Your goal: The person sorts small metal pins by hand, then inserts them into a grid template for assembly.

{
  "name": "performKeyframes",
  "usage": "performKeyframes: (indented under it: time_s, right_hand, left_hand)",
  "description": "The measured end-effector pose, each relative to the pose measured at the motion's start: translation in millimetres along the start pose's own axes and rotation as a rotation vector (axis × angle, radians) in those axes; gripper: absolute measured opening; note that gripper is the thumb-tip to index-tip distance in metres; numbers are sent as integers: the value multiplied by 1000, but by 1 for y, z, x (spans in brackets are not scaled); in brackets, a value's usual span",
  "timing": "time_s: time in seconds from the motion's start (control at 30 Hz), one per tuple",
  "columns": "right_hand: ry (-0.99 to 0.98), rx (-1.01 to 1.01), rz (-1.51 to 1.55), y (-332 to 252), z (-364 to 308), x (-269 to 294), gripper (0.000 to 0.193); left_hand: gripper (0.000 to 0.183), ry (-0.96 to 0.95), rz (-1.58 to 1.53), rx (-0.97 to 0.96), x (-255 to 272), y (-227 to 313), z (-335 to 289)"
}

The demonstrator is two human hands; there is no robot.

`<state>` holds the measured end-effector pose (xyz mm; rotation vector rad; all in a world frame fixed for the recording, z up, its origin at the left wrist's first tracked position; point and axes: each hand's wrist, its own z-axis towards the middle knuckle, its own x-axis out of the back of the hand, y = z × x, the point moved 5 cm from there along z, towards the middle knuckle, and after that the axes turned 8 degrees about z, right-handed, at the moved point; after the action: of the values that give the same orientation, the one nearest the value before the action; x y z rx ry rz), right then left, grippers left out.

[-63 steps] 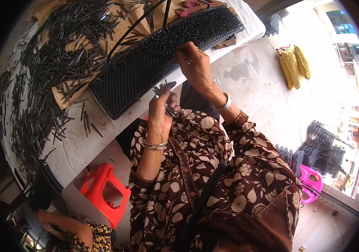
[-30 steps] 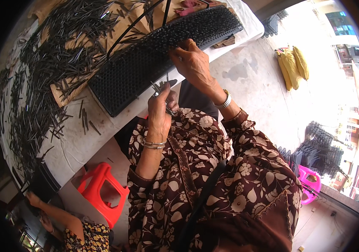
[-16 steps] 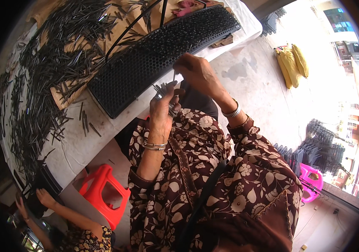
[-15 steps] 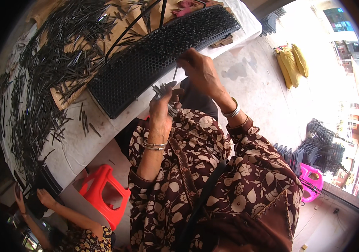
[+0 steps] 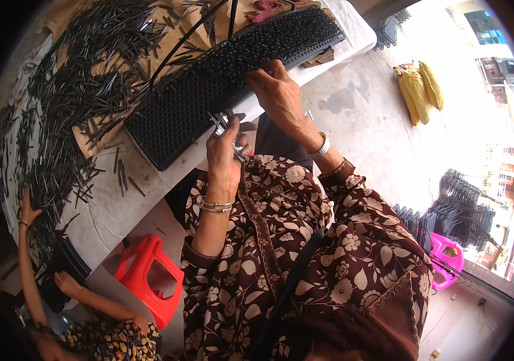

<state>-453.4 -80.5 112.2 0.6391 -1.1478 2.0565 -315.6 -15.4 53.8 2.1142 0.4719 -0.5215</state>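
Note:
My left hand (image 5: 223, 151) is closed around a bundle of thin dark sticks (image 5: 219, 122), whose shiny ends fan out above the thumb. It sits just in front of the near edge of a long black tray (image 5: 167, 114) with a honeycomb of holes. Many holes toward the tray's far right end are filled, while those at the left look bare. My right hand (image 5: 279, 99) is over the tray's near edge, fingers bent and pinched together. Whatever is between those fingertips is hidden.
A large heap of dark sticks (image 5: 97, 72) covers the left of the table (image 5: 103, 210). A black metal frame (image 5: 191, 37) rises behind the tray. A co-worker's hand (image 5: 28, 213) reaches into the heap. A red stool (image 5: 151, 280) stands beside the table; yellow sacks (image 5: 416, 93) lie right.
My right hand has moved left and onto the tray; the stick hanging from its fingers no longer shows. My left hand shifted slightly left. The co-worker's hand reached farther into the heap.

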Motion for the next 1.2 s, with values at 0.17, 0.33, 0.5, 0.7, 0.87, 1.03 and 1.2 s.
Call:
performKeyframes:
  time_s: [0.17, 0.33, 0.5, 0.7, 0.87, 1.03, 1.2]
  right_hand:
    - [-341, -159, 302, -4, -2, 9, 23]
    - [-535, -398, 841, -19, -7, 10, 17]
    - [-269, -353, 450, -9, -2, 20, 11]
    - [96, -100, 251, -3, 10, 19, 11]
    - [63, -76, 238, 8, 6, 2, 11]
    - [-31, 35, -30, -7, 1, -5, 14]
    - [-266, -163, 249, -14, -2, 6, 18]
  left_hand:
    - [20, -28, 28, -7, -11, 7, -7]
    - [28, -6, 151, -34, 0, -7, 0]
    - [33, -2, 67, 52, -5, 0, -3]
    - [30, 40, -46, 60, 11, -13, 7]
    - [28, 60, -64, 50, 11, -13, 3]
    - [25, 18, -32, 39, 3, -3, -4]
    - [26, -7, 16, -3, 2, 1, -7]
